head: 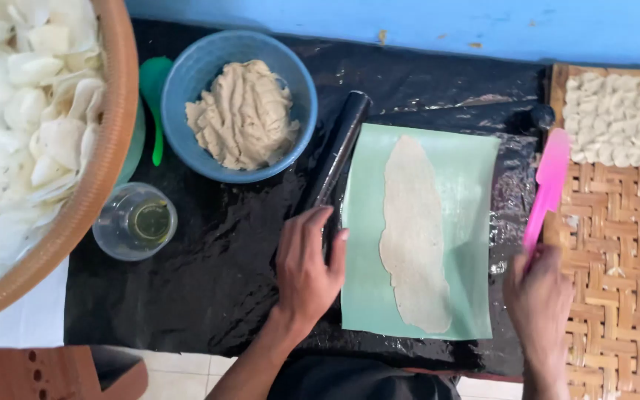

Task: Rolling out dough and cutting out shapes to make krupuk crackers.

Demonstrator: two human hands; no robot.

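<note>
Left hand [307,263] curls over a black rolling pin [341,148] at nine o'clock of flattened dough [413,233]; right hand [538,296] grips a pink spatula [547,185].

dough sheet [413,233] lies on the mat [468,185]; roller [338,148] along its left, bowl [187,89] and glass [135,221] further left, basket [105,148] leftmost; spatula [546,189] right, over the tray's [616,244] edge.

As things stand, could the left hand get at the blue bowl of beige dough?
Probably yes. The left hand rests on the black rolling pin, and the blue bowl of beige dough sits just beyond it on the black plastic sheet, with nothing lying between them.
</note>
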